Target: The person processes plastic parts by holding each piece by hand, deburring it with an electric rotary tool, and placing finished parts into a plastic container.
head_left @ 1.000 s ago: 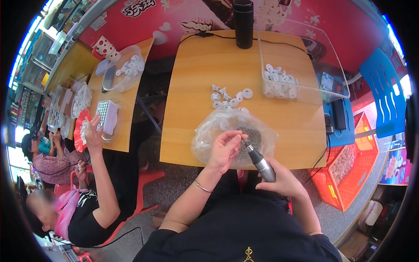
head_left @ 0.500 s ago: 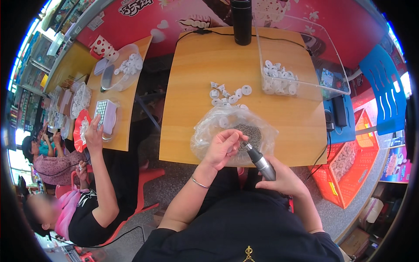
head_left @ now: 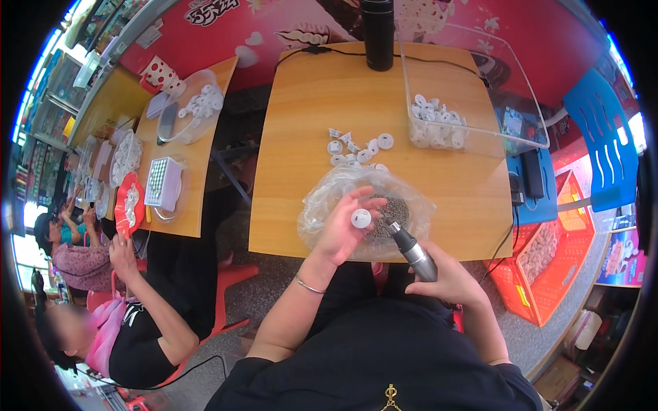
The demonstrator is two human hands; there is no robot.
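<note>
My left hand (head_left: 337, 234) is turned palm up above the near edge of the table, fingers partly spread. A small white round plastic part (head_left: 360, 218) rests in it, against the fingers. My right hand (head_left: 449, 274) is wrapped round a grey and black electric screwdriver (head_left: 417, 256), whose metal tip points up and left, close to the white part but apart from it. Beneath my hands lies a clear plastic bag (head_left: 317, 205) with a heap of small grey screws (head_left: 396, 211). Several more white round parts (head_left: 353, 152) are scattered just beyond the bag.
A clear bin (head_left: 473, 140) with white parts stands at the right of the wooden table (head_left: 295, 103), near a black tumbler (head_left: 378, 41). An orange crate (head_left: 541, 301) sits on the floor at right. At left, a co-worker's hand (head_left: 123, 257) is by a red tray (head_left: 139, 205).
My left fingers have come away from the screwdriver tip and uncurled, showing the white part. The screwdriver has shifted slightly right. The co-worker's raised hand has dropped toward the red tray.
</note>
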